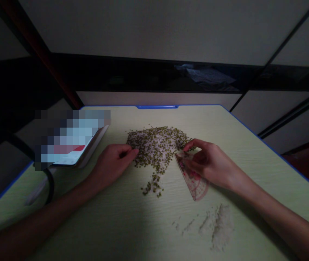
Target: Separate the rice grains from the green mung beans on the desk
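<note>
A heap of small green beans mixed with pale grains (157,143) is spread on the table, with a narrow tail of beans trailing toward me. At its left edge rests my left hand (116,159), fingers curled in and thumb laid forward; whatever may be inside is hidden. On the right side, my right hand (211,165) grips a clear protractor (195,188) with red markings between bent fingers and thumb. Its straight edge faces the heap, and its upper end touches or nearly touches the beans. Part of the protractor is covered by the hand.
Pale grains (221,226) lie in a loose patch near the front right. A lit tablet or phone (70,152), partly blurred out, leans at the left beside a dark curved cable or stand (51,185). The pale table (111,224) has a blue rim; cabinet fronts (154,32) stand behind.
</note>
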`<control>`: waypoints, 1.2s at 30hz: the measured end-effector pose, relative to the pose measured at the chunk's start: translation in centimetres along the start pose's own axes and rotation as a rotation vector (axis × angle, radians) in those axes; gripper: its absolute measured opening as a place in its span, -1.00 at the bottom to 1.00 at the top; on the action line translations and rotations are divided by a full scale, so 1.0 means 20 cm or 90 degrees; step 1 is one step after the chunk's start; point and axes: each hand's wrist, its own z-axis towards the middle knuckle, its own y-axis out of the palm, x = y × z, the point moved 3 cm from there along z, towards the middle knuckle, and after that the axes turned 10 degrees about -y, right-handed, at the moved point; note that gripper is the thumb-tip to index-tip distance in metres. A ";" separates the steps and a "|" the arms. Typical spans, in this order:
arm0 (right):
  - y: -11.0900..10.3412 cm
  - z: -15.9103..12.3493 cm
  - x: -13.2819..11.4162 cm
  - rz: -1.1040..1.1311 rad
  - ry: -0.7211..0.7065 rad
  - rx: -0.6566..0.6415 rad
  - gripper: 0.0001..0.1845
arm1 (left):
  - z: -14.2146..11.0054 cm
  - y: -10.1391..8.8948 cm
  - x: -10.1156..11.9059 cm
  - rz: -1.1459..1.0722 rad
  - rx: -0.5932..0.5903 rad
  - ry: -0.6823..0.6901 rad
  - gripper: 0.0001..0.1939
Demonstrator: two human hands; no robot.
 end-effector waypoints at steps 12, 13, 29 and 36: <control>-0.03 0.01 0.01 0.041 0.013 0.000 -0.80 | 0.00 0.00 0.00 -0.001 0.001 0.003 -0.63; -0.02 0.01 0.01 0.046 0.009 -0.004 -0.80 | 0.00 0.00 0.00 -0.001 0.002 0.003 -0.63; 0.00 0.03 0.00 0.090 -0.011 0.009 -0.75 | 0.00 0.00 0.00 -0.005 0.003 0.001 -0.63; -0.01 0.03 0.01 0.093 0.012 0.016 -0.76 | 0.00 0.00 0.00 -0.010 0.005 0.002 -0.63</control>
